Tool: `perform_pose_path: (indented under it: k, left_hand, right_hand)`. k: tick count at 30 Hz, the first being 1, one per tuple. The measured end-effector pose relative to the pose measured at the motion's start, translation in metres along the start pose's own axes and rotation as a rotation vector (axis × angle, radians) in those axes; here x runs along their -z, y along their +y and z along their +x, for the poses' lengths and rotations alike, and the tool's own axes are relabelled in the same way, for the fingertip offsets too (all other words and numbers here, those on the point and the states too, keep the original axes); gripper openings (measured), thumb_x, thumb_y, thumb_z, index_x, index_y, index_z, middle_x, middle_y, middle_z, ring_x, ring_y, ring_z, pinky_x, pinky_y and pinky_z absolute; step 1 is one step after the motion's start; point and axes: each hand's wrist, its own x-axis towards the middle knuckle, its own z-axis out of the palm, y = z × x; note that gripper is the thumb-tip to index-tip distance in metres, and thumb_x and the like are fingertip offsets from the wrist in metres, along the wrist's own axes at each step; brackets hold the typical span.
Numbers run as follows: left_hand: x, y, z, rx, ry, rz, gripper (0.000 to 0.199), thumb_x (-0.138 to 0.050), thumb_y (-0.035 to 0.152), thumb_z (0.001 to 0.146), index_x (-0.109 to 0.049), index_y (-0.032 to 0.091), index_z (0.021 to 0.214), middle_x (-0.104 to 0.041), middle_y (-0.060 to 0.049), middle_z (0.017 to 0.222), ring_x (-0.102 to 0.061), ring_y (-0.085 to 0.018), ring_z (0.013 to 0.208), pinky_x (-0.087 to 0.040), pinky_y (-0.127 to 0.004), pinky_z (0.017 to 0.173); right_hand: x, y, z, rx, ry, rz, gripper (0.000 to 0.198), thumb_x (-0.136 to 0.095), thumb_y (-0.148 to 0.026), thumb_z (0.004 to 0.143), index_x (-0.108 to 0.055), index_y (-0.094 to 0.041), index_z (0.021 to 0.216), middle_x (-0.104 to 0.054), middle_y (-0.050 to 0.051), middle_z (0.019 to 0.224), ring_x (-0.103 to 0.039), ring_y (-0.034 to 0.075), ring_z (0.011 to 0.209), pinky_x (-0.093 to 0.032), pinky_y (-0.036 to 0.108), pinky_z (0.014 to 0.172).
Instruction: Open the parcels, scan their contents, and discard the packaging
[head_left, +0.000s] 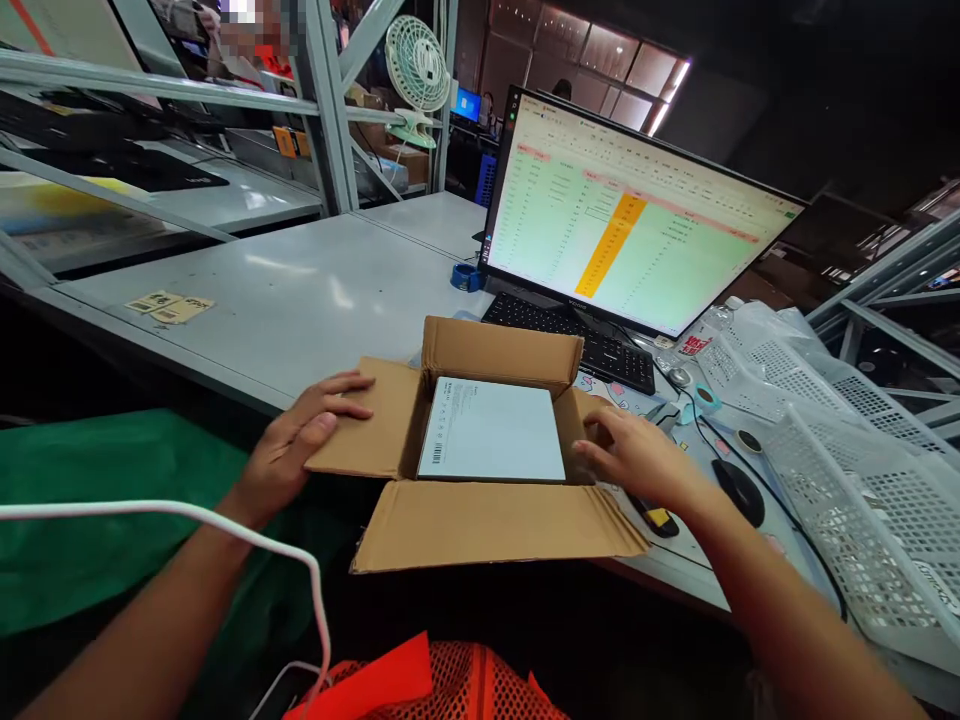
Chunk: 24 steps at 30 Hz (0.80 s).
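Note:
An open cardboard box is at the front edge of the table, its flaps folded outward. Inside lies a flat white box with small print and a barcode along its left side. My left hand grips the box's left flap, with the fingers over its surface and the thumb near its outer edge. On the opposite side, my right hand has its fingers curled at the right flap, thumb toward the inside wall. Part of the right flap is hidden by that hand.
Behind the box stand a monitor and a black keyboard. White plastic baskets, a black mouse and cables are on the right. Blue tape sits left of the monitor. A white cable crosses my left forearm.

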Motion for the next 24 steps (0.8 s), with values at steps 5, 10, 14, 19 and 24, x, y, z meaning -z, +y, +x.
perform_pose_path:
  k: [5,10,14,19,24]
  left_hand:
    - [-0.006,0.003,-0.005,0.558,-0.144,-0.237,0.088,-0.089,0.059,0.063,-0.062,0.030,0.142,-0.067,-0.015,0.146,-0.073,-0.038,0.119,-0.068,-0.043,0.086]
    - [-0.016,0.017,-0.012,0.728,-0.353,-0.408,0.063,-0.084,0.068,0.066,-0.079,0.017,0.103,-0.080,-0.017,0.102,-0.075,-0.031,0.081,-0.062,-0.033,0.054]
    - [-0.032,0.022,-0.022,0.677,-0.299,-0.428,0.052,-0.082,0.065,0.071,-0.080,0.016,0.087,-0.080,-0.014,0.093,-0.075,-0.030,0.082,-0.065,-0.036,0.065]
    - [-0.048,0.032,-0.032,0.537,-0.118,-0.304,0.052,-0.074,0.066,0.075,-0.078,0.016,0.086,-0.080,-0.011,0.088,-0.076,-0.034,0.092,-0.062,-0.035,0.073]
    - [-0.066,0.053,-0.042,0.425,-0.009,-0.223,0.048,-0.069,0.064,0.078,-0.076,0.017,0.089,-0.081,-0.010,0.095,-0.076,-0.035,0.100,-0.063,-0.038,0.085]
  right_hand:
    - [0.012,-0.050,0.052,-0.067,-0.154,-0.219,0.044,-0.063,-0.058,0.101,-0.071,-0.019,0.082,-0.076,0.020,0.088,-0.073,0.033,0.079,-0.052,0.040,0.068]
    - [0.006,-0.052,0.073,-0.252,-0.154,0.124,0.055,-0.059,-0.069,0.099,-0.071,-0.017,0.089,-0.077,0.022,0.098,-0.072,0.033,0.087,-0.055,0.041,0.073]
    - [-0.003,-0.040,0.058,-0.428,-0.060,0.614,0.045,-0.065,-0.057,0.098,-0.071,-0.015,0.113,-0.078,0.016,0.110,-0.074,0.030,0.098,-0.059,0.041,0.084]
    - [-0.002,-0.045,0.039,-0.304,0.070,1.072,0.056,-0.077,-0.034,0.088,-0.065,-0.016,0.140,-0.072,0.016,0.139,-0.073,0.030,0.119,-0.060,0.045,0.102]
    - [0.021,-0.073,0.031,0.114,0.294,0.717,0.070,-0.071,-0.028,0.093,-0.052,-0.026,0.161,-0.054,0.007,0.163,-0.053,0.030,0.148,-0.043,0.052,0.125]
